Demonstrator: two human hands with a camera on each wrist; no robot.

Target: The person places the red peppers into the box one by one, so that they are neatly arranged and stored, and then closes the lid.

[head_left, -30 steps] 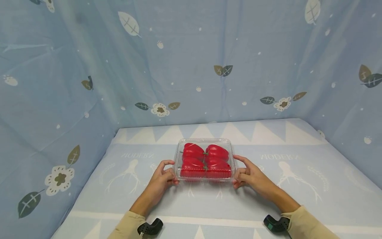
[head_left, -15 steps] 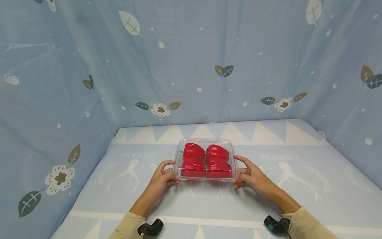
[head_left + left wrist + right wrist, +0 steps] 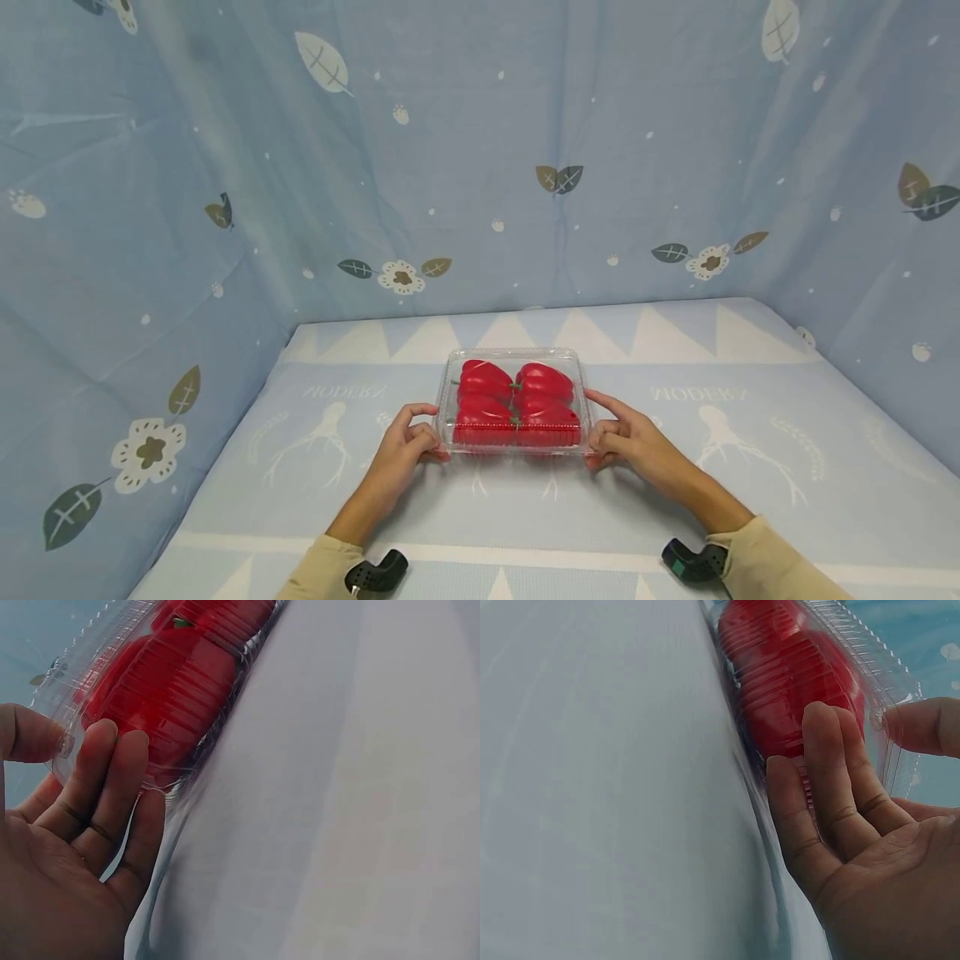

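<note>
A clear plastic clamshell box (image 3: 514,358) with its lid down sits in the middle of the table, packed with several red bell peppers (image 3: 485,379) with green stems. My left hand (image 3: 401,454) holds the box at its left front corner; in the left wrist view the thumb is at the rim and the fingers (image 3: 94,757) lie against the side wall. On the opposite side my right hand (image 3: 637,442) grips the right front corner, its thumb at the rim and fingers (image 3: 826,761) along the wall. The index finger of the right hand reaches along the right edge.
The table (image 3: 495,508) is covered with a pale blue and white patterned cloth. Blue printed curtains (image 3: 480,108) rise behind it and on both sides. Dark camera mounts (image 3: 378,572) sit at both wrists, below beige sleeves (image 3: 780,567).
</note>
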